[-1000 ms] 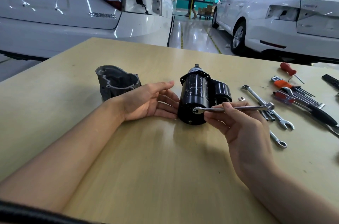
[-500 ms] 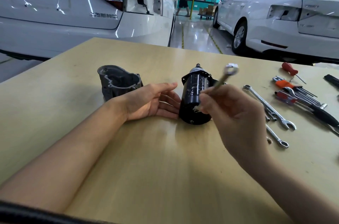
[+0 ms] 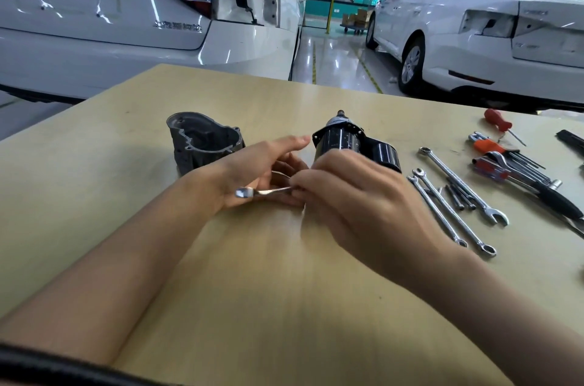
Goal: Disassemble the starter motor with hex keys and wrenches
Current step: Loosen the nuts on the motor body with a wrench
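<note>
A workshop bay with two white cars [image 3: 132, 16] parked behind frames a pale wooden table [image 3: 252, 306], likely set up as a bench so parts and tools stay within reach. The starter motor [image 3: 343, 137] lies on its side mid-table, its near end turned toward the person, presumably so the end fasteners can be reached. Its removed grey housing [image 3: 202, 142] sits apart to the left, out of the working area. To the right, loose wrenches [image 3: 455, 196] and a set of hex keys [image 3: 508, 161] are spread near the working hand. The left hand [image 3: 262, 174] rests with straight fingers against the motor's side, apparently to steady it. The right hand [image 3: 350, 196] pinches a small wrench [image 3: 262, 192], its free head pointing left across the left palm.
</note>
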Tool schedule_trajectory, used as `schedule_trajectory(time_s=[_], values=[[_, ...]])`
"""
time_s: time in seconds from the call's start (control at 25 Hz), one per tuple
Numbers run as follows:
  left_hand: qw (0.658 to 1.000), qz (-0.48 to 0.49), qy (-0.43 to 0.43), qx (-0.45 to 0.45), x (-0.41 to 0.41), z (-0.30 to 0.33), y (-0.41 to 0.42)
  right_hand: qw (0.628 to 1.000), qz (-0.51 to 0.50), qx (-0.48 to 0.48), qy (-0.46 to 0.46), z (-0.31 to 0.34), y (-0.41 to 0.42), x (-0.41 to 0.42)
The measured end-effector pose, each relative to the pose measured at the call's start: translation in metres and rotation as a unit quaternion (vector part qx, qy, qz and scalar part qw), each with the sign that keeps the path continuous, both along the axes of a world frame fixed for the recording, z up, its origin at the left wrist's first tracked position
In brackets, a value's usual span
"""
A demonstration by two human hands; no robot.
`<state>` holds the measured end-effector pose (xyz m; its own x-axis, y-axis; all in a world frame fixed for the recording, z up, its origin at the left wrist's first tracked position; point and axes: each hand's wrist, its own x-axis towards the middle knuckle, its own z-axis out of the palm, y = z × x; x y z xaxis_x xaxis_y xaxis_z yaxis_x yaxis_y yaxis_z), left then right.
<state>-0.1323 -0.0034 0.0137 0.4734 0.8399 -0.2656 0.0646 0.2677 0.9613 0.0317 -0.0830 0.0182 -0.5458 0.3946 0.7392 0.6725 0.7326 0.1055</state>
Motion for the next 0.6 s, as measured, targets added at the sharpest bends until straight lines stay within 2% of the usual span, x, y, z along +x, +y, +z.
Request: schedule_trajectory(time_s=[0.08, 0.2, 0.32, 0.4, 0.48, 0.6], values=[[0.999, 0.040, 0.031, 0.013, 0.002, 0.001, -0.001, 0.995, 0.042, -0.023, 0.084, 0.002, -0.001, 0.015], [0.986, 0.081, 0.125, 0.076, 0.003, 0.003, -0.006, 0.973, 0.030, -0.065, 0.219, -0.004, -0.001, 0.033], [0.978, 0.044, 0.170, 0.111, 0.002, 0.011, -0.014, 0.907, -0.011, -0.163, 0.388, -0.010, 0.004, 0.042], [0.980, 0.019, 0.163, 0.114, 0.005, 0.012, -0.023, 0.851, -0.014, -0.223, 0.475, -0.010, 0.009, 0.047], [0.986, 0.036, 0.135, 0.094, 0.010, 0.007, -0.033, 0.811, -0.019, -0.261, 0.523, -0.006, 0.011, 0.048], [0.989, 0.079, 0.105, 0.063, 0.019, -0.002, -0.043, 0.784, -0.024, -0.281, 0.553, -0.003, 0.011, 0.047]])
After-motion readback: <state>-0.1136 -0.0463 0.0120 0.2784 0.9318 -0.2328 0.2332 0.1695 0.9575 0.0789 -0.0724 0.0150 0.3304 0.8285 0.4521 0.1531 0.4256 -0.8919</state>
